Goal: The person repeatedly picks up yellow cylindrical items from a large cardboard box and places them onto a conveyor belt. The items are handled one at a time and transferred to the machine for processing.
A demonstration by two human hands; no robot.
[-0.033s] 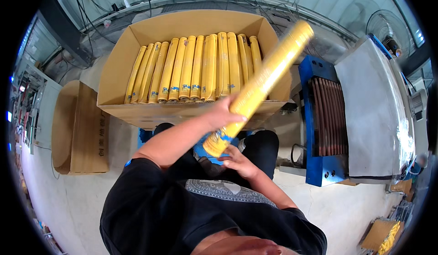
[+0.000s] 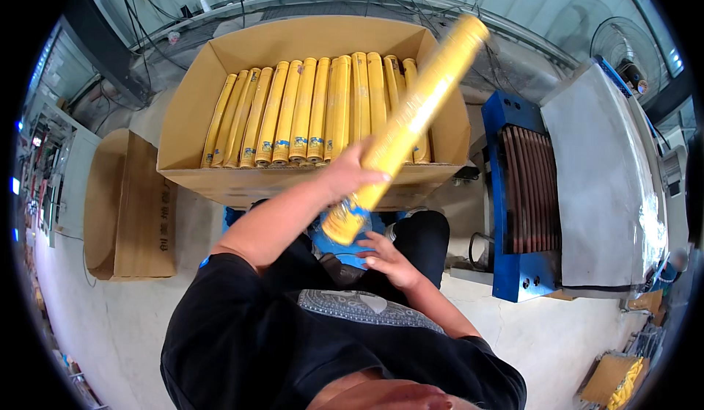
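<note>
A long yellow roll [image 2: 419, 113] in clear, shiny wrapping slants from my lap up to the far right, a blue print near its low end. My left hand [image 2: 350, 174] is closed around its lower part. Just below that low end my right hand [image 2: 390, 260] is open, fingers spread and apart from the roll. Beyond my knees a large open cardboard box [image 2: 242, 184] holds a row of several similar yellow rolls [image 2: 299, 113], leaning side by side. The held roll crosses in front of the box's right part and hides some of them.
To the left stands a smaller open cardboard box [image 2: 150, 227]. On the right is a blue-framed machine [image 2: 524, 282] with dark ribs and a grey cover, a fan [image 2: 623, 54] behind it. Cables [image 2: 136, 14] hang along the back wall. A blue seat shows between my legs.
The held roll has shifted up and to the left with my left hand. My right hand has come away from its lower end, and its fingers have spread.
</note>
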